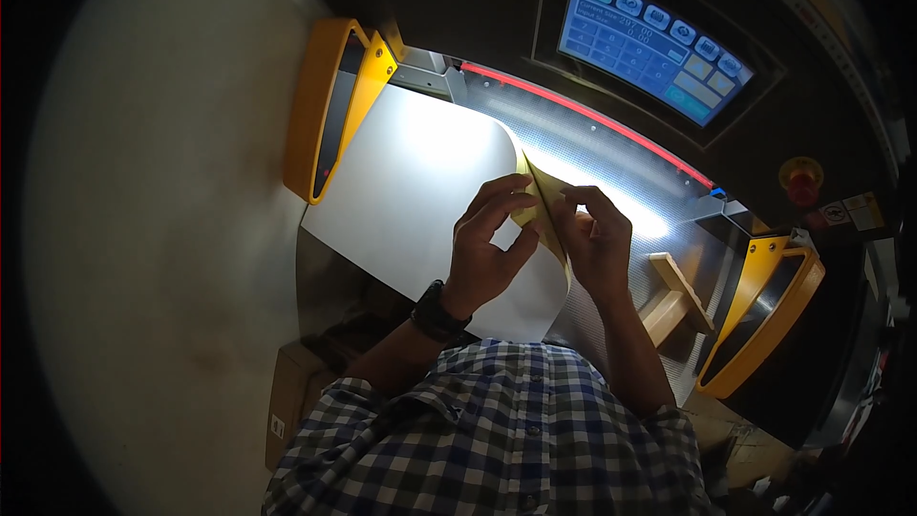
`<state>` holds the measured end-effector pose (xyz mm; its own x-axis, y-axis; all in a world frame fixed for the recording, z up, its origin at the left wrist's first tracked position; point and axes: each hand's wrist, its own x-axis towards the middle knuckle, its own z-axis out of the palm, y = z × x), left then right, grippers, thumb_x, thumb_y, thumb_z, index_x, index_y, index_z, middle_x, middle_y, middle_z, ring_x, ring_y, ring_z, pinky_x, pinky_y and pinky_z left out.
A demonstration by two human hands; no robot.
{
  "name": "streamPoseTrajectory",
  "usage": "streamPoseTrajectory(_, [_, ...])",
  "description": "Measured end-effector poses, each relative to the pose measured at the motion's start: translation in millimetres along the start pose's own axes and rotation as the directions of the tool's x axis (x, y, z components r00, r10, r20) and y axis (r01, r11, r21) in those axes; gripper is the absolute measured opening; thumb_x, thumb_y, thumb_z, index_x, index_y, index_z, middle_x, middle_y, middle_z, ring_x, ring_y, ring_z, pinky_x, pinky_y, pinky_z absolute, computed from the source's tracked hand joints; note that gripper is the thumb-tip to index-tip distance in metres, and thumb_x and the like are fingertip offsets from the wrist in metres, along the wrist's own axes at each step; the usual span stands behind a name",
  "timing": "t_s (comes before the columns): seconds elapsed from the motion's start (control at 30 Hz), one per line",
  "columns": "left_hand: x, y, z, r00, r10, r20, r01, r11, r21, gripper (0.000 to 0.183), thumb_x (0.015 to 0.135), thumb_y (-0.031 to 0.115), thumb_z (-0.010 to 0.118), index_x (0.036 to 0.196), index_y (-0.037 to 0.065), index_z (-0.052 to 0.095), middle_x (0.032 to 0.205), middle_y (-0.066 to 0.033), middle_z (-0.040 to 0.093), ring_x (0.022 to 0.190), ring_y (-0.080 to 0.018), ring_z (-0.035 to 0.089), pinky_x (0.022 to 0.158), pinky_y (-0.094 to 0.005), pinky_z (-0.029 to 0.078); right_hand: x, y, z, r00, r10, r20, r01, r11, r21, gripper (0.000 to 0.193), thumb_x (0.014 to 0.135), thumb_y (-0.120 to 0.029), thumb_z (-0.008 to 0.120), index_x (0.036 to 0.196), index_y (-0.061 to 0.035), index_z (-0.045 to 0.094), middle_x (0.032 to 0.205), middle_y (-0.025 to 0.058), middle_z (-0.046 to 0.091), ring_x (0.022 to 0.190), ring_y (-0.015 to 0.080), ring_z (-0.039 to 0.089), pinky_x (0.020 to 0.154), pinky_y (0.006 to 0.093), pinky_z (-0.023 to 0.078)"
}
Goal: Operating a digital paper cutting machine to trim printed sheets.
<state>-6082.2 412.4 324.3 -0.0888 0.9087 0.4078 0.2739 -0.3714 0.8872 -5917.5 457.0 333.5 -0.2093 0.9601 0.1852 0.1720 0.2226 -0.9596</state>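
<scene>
A large white sheet or stack of sheets (392, 172) lies on the machine's bed, its right side curled upward. Along that raised side a yellowish sheet (546, 178) shows, standing partly apart from the white. My left hand (492, 247), a dark watch (440, 313) on its wrist, has its fingertips at the raised edge, thumb and fingers apart. On the other side, my right hand (599, 241) pinches the yellowish sheet between thumb and fingers. The fingers partly hide where the layers meet.
A wooden block tool (676, 298) rests on the textured metal bed (630, 311) at right. Yellow guards (304, 124) flank the bed, the right guard (764, 325) included. Beyond are a lit touchscreen (654, 48) and a red button (803, 189). A cardboard box (287, 392) stands lower left.
</scene>
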Motion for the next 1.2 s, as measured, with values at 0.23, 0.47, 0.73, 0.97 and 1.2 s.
streamPoseTrajectory(0.23, [2.6,1.7,4.8,1.000,-0.005,-0.030,0.005,1.000,0.028,0.032,0.084,-0.007,0.068,0.115,0.001,0.064,0.133,-0.0130,0.056,0.120,-0.0208,0.061,0.100,-0.0321,0.053,4.6,1.6,3.5,0.991,-0.070,-0.114,0.066,0.997,-0.038,0.009,0.091,-0.006,0.068,0.100,-0.0025,0.066,0.091,0.0059,0.069,0.073,0.0105,0.068,0.057,0.0242,0.056])
streamPoseTrajectory(0.47, [1.5,0.5,6.8,0.999,0.009,-0.033,-0.007,0.999,0.042,0.033,0.084,-0.007,0.068,0.116,0.001,0.063,0.134,-0.0127,0.056,0.120,-0.0207,0.060,0.101,-0.0320,0.053,10.1,-4.3,1.6,0.998,0.000,-0.056,0.006,0.993,0.115,0.007,0.091,-0.004,0.067,0.098,-0.0016,0.065,0.097,0.0064,0.068,0.079,0.0117,0.068,0.055,0.0248,0.056])
streamPoseTrajectory(0.73, [2.5,1.0,7.6,1.000,0.001,-0.021,0.000,1.000,0.027,0.033,0.085,-0.007,0.068,0.117,0.001,0.063,0.134,-0.0132,0.055,0.122,-0.0215,0.059,0.102,-0.0332,0.052,4.3,8.1,6.5,0.967,-0.209,-0.147,0.208,0.978,-0.024,0.011,0.090,0.000,0.067,0.101,-0.0011,0.069,0.097,0.0093,0.068,0.083,0.0157,0.068,0.057,0.0237,0.056])
streamPoseTrajectory(0.97, [1.5,-0.8,8.7,1.000,-0.005,-0.029,0.005,1.000,0.010,0.033,0.086,-0.006,0.068,0.118,0.001,0.063,0.134,-0.0133,0.055,0.123,-0.0217,0.059,0.102,-0.0336,0.052,4.8,5.2,9.1,0.980,-0.058,-0.189,0.087,0.985,0.150,0.010,0.090,0.001,0.066,0.099,0.0002,0.069,0.095,0.0070,0.067,0.073,0.0091,0.065,0.054,0.0207,0.053])
streamPoseTrajectory(1.2, [1.1,1.1,10.0,1.000,-0.006,-0.016,0.006,1.000,-0.003,0.032,0.087,-0.006,0.068,0.118,0.000,0.062,0.134,-0.0140,0.055,0.122,-0.0221,0.059,0.103,-0.0335,0.052,3.8,16.1,1.7,0.983,-0.112,-0.146,0.122,0.991,0.061,0.014,0.092,0.003,0.062,0.105,-0.0004,0.067,0.101,0.0089,0.068,0.081,0.0128,0.069,0.062,0.0246,0.058])
